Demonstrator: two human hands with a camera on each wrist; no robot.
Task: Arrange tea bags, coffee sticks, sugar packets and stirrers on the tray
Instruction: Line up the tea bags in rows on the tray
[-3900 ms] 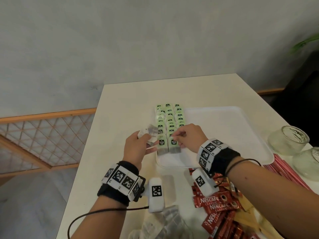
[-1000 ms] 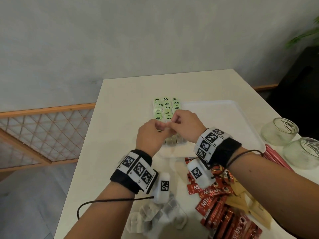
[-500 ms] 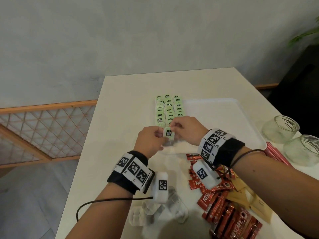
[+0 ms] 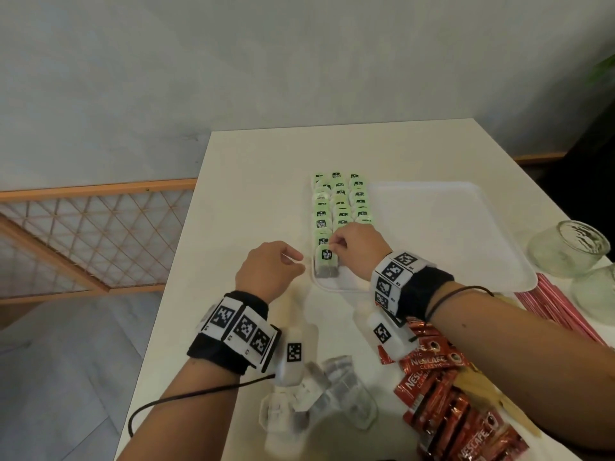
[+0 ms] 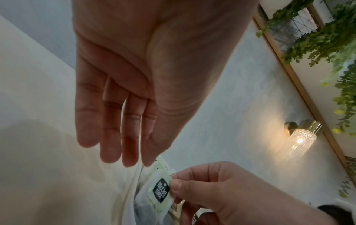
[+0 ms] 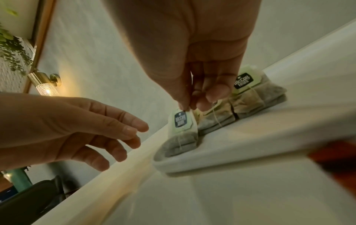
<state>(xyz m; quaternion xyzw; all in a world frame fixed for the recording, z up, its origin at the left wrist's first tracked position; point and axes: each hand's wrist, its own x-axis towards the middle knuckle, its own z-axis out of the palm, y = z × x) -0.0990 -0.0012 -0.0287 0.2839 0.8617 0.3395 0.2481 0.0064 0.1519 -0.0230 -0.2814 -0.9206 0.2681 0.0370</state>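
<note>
- The right wrist view showed the right hand (image 6: 194,64) pinching the green tag of a grey tea bag (image 6: 180,137) on the tray (image 6: 212,161).
- The left hand (image 5: 134,76) was empty, fingers straight.

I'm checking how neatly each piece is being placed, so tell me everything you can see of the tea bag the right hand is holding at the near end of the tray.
The tea bag is a greyish, paper-like pouch of dark tea with a pale green tag bearing a dark printed label, joined by a thin string. It lies at the near left corner of the white tray, ending the left row of tea bags. The right hand pinches the tag's top edge, fingers curled above it. The left hand hovers beside, not touching.
</note>
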